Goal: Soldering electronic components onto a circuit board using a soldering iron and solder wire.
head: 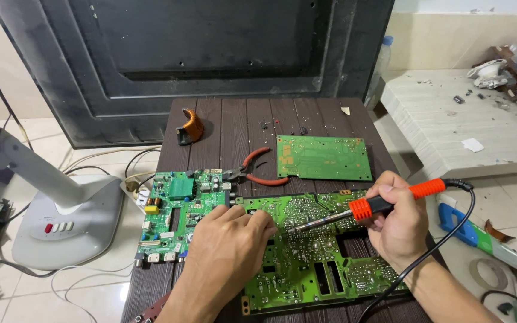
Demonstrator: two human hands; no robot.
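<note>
— What is sitting around the work on the dark brown slatted wooden table (pixel 222 128)?

— A smaller plain green circuit board (pixel 324 158) is lying toward the back, with orange-handled pliers (pixel 252 168) just beside its left edge. A squarer green board crowded with connectors and a green heat sink (pixel 178 209) is lying to the left, touching the big board. An orange-and-black curved part (pixel 188 127) is resting near the far left edge, and a large black plastic television back cover (pixel 192 60) is leaning up behind the table. A white fan base with buttons (pixel 70 224) is standing on the floor at the left.

— Is anything getting in the way?

— The left hand (pixel 228 248) is covering the middle-left of the large green circuit board with rectangular cut-outs (pixel 318 263); its fingers are lying flat and together, pressing on the board without clamping anything.

— And the other hand?

— The right hand (pixel 399 218) is wrapping tightly round a soldering iron with an orange-and-black handle (pixel 384 200), whose black cable (pixel 444 236) is looping down past the wrist.

— How is the board looking?

— It is lying flat at the near edge of the table, solder side up, speckled with silvery joints. The iron's metal tip is pointing left, meeting the board just beside the left fingertips.
</note>
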